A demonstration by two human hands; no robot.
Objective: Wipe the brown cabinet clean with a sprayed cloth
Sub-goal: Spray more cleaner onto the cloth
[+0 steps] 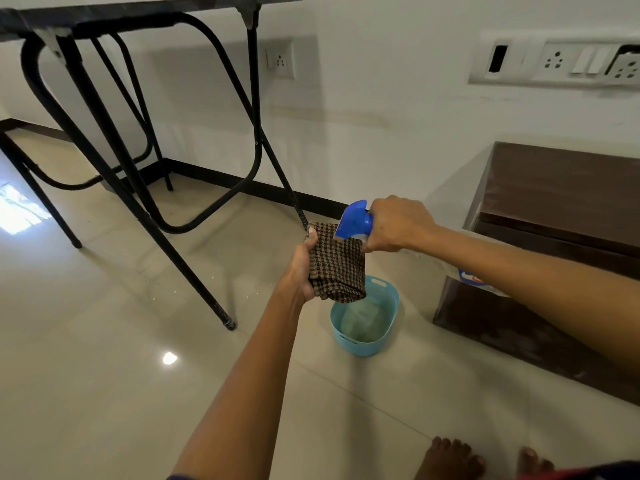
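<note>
Floor [104, 375] is glossy beige tile, brown cabinet [554, 188] beside white wall [381, 98]; left hand [304, 268] grips checked cloth [337, 268], right hand [398, 225] grips spray bottle [355, 221].

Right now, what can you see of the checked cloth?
The cloth is brown and beige checked fabric, coarse in weave, folded into a thick pad. The left hand grips its left edge and holds it upright in the air. The blue head of the spray bottle, gripped by the right hand, is right at its upper edge. A light blue tub stands below it.
</note>
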